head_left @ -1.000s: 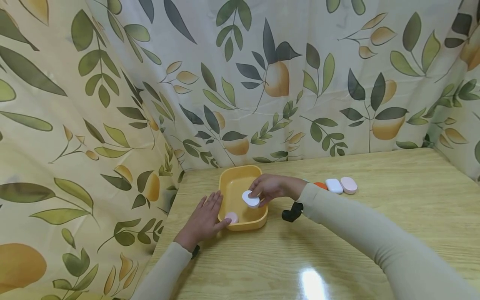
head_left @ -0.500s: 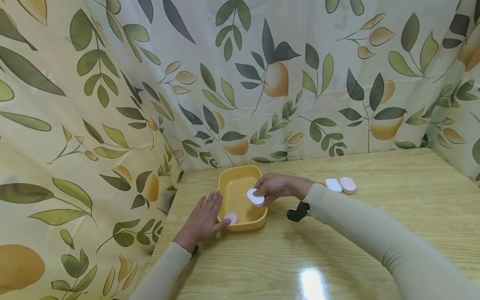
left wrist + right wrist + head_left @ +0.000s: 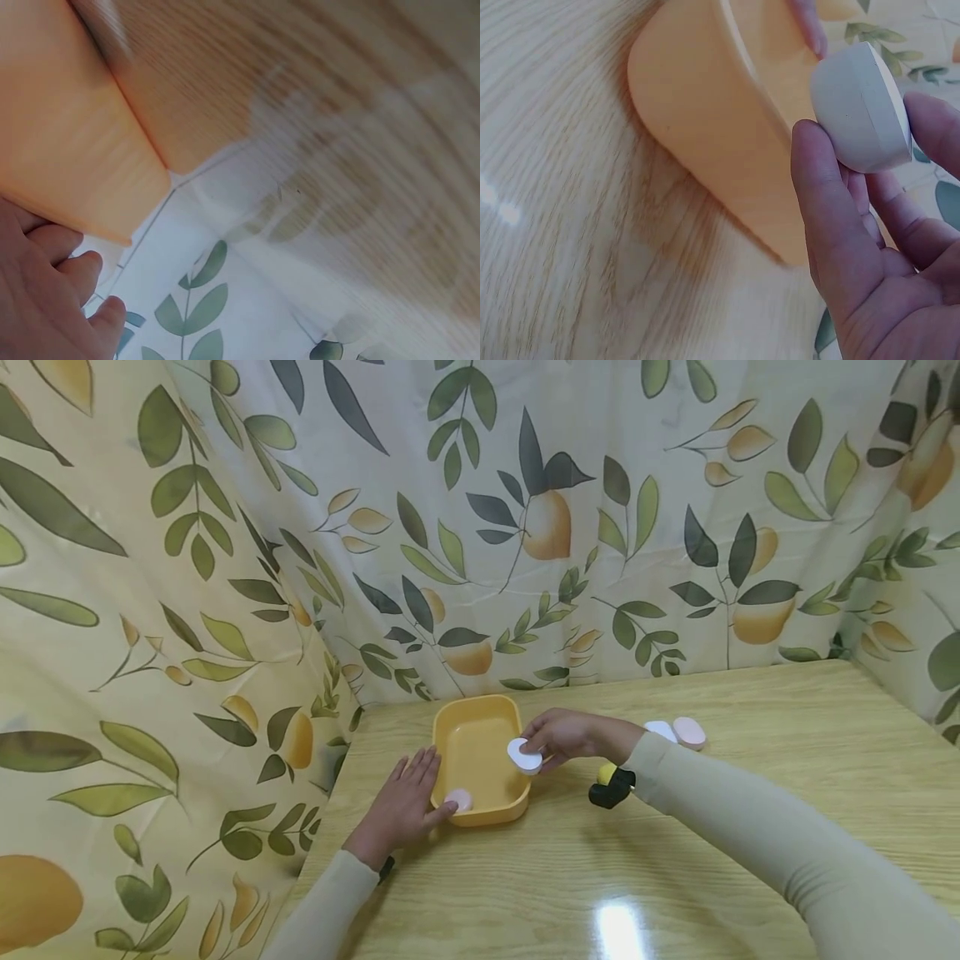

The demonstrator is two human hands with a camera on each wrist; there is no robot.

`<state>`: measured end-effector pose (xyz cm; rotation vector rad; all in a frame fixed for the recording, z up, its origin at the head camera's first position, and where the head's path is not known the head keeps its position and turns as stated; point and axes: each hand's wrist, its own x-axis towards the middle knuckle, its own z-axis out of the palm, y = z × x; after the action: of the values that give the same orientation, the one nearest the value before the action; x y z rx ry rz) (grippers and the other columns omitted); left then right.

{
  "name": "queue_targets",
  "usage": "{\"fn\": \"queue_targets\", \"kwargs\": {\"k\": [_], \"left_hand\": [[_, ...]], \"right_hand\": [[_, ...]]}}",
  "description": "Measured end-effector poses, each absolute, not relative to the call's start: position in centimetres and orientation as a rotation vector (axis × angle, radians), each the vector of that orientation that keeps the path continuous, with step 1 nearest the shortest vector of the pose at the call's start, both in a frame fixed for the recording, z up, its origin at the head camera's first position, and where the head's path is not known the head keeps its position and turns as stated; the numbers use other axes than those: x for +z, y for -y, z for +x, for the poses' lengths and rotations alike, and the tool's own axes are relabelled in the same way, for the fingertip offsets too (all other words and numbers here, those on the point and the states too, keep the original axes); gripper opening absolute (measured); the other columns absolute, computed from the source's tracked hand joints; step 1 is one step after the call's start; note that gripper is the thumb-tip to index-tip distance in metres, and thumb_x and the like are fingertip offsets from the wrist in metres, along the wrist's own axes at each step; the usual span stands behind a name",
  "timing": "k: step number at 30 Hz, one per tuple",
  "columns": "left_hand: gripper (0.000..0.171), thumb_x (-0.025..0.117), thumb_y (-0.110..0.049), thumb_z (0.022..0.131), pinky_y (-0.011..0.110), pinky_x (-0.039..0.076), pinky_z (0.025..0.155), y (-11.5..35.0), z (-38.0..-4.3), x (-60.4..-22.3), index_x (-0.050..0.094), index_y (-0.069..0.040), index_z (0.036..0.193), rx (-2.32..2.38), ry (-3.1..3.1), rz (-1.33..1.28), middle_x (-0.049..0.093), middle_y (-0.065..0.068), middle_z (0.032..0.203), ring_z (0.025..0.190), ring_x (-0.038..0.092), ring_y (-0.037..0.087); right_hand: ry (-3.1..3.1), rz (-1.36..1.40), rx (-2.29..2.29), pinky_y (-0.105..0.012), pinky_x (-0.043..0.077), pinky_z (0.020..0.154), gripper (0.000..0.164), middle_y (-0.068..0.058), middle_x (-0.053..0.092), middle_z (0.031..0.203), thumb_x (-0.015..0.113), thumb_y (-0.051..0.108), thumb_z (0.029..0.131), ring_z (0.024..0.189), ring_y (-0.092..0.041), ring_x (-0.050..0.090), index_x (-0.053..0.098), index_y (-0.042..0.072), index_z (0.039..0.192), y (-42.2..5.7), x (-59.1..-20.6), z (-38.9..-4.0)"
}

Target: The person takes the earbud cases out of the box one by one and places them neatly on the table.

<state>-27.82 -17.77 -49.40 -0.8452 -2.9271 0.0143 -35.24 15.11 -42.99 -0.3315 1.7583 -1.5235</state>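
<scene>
My right hand (image 3: 564, 737) pinches a small white rounded block (image 3: 525, 756) between thumb and fingers, above the right rim of a yellow-orange tray (image 3: 480, 815). In the right wrist view the white block (image 3: 859, 109) shows a smooth curved side and a flat face, apart from the tray. My left hand (image 3: 402, 799) rests with straightened fingers along the tray's left rim, its thumb at the near left corner. Close to that thumb, a pale pink round block (image 3: 459, 799) lies inside the tray. In the left wrist view, the left fingers (image 3: 79, 271) touch the tray's outer wall (image 3: 82, 142).
Beyond my right forearm a white block (image 3: 662, 732) and a pink oval block (image 3: 689, 732) lie on the wooden table (image 3: 480, 893). A yellow round thing (image 3: 607, 772) shows partly behind the black wrist camera (image 3: 612, 789). A leaf-patterned curtain (image 3: 495, 568) encloses the back and left.
My right hand has drawn to the right with the white block, from over the tray's inside to its right rim. The left hand keeps its place. The yellow thing has come into sight.
</scene>
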Motion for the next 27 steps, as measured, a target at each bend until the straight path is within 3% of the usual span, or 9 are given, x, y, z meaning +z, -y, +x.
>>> {"fn": "queue_targets", "kwargs": {"k": [11, 27], "left_hand": [[0.091, 0.026, -0.069, 0.096, 0.047, 0.007, 0.117, 17.8, -27.6, -49.5, 0.017, 0.001, 0.154, -0.024, 2.911, -0.845, 0.014, 0.014, 0.160, 0.147, 0.011, 0.027], [0.091, 0.027, -0.069, 0.096, 0.047, 0.008, 0.117, 18.0, -27.6, -49.8, 0.021, 0.002, 0.153, -0.053, 2.886, -0.846, 0.016, 0.014, 0.160, 0.147, 0.013, 0.028]], "right_hand": [[-1.809, -0.324, -1.530, -0.038, 0.056, 0.077, 0.027, -0.014, 0.064, 0.098, 0.060, 0.004, 0.094, 0.086, -0.023, 0.066, 0.056, -0.010, 0.117, -17.5, -43.5, -35.1], [-1.834, -0.296, -1.567, -0.039, 0.057, 0.078, 0.029, -0.015, 0.063, 0.098, 0.058, 0.006, 0.096, 0.086, -0.023, 0.065, 0.055, -0.012, 0.119, -21.3, -45.1, -34.5]]}}
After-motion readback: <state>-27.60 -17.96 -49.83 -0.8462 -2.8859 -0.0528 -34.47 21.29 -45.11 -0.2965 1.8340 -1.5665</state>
